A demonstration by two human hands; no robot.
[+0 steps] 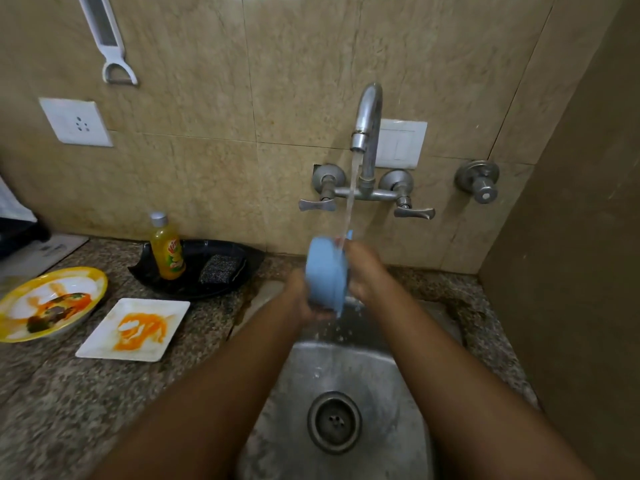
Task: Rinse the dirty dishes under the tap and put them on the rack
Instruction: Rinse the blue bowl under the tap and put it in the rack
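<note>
A light blue bowl point(325, 271) is held on its side over the steel sink point(377, 368), its rim facing right under the running tap point(367, 119). My left hand point(300, 299) grips the bowl from below and behind. My right hand point(365, 268) is against the bowl's open side, where the water stream lands. On the counter at the left lie a yellow-rimmed round plate point(52, 301) with food remains and a white square plate point(133, 329) smeared orange. No rack is in view.
A black tray point(239, 258) behind the plates holds a yellow dish-soap bottle point(168, 251) and a dark scrub pad point(220, 268). The tiled wall carries two tap handles point(317, 204), sockets, another valve point(479, 181) and a hanging peeler point(114, 60). A brown side wall stands at the right.
</note>
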